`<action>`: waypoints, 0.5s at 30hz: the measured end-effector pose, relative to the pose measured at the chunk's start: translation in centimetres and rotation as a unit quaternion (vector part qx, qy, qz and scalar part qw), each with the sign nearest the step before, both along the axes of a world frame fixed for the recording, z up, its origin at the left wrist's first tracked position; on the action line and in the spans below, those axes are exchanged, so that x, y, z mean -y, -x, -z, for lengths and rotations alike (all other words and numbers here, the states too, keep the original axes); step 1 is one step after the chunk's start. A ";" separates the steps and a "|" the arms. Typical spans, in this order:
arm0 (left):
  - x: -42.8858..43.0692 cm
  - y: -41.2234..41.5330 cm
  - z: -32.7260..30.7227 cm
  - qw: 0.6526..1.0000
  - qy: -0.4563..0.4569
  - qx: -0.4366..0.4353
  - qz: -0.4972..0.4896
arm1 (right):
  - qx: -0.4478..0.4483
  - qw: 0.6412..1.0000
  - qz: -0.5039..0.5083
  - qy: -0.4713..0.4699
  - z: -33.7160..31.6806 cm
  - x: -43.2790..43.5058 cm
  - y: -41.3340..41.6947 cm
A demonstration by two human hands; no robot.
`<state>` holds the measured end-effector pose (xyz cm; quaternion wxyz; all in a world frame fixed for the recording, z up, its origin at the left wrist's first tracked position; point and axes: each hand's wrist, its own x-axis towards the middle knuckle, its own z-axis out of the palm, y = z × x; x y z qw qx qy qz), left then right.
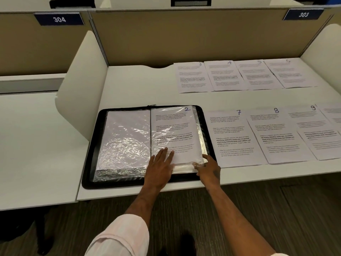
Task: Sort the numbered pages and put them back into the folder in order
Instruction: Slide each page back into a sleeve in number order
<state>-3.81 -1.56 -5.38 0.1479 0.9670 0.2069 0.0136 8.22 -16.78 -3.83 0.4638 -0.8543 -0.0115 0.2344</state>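
Left grip (158,167) released, flat atop page 2 (173,124) — right grip (208,168), a pinch on sleeve (200,143) corner.

One open folder (88,163); one sleeved page 2 (173,126) inside. Eight loose pages (228,74) on counter (138,85): four back row, four front. Two number plates (59,19).

Folder (88,163): black matt rim, cloth or soft plastic, cannot tell which.
Sleeves (125,141): clear plastic, glossy, crinkled, strong glare.
Pages (234,137): white paper, matt, smooth; black print, blue ink numerals 2 to 9.
Bench (140,85): white, smooth, matt, laminate-like.
Partition (184,34): beige, matt, cloth-like.
Plates (59,19) 304 and 303: blue, slight sheen.
Floor (258,209): dark wood-grain, matt.
Cuff (121,235): pale pink cloth, faint stripes.
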 end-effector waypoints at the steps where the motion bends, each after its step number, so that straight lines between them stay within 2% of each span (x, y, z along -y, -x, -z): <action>1: 0.0 0.0 0.1 1.000 -0.003 0.007 -0.004 | -0.004 1.000 0.001 0.000 0.0 0.0 0.0; 7: 0.1 -0.3 0.0 0.999 0.009 0.042 -0.021 | -0.005 1.000 0.005 -0.008 -0.9 0.2 0.5; 13: 0.3 -0.3 -1.6 0.980 0.139 0.048 -0.135 | 0.049 0.998 -0.047 0.009 -2.1 0.5 1.4; 15: 0.2 0.0 -1.9 0.978 0.147 0.034 -0.142 | 0.086 0.993 -0.072 0.024 -3.0 0.3 1.7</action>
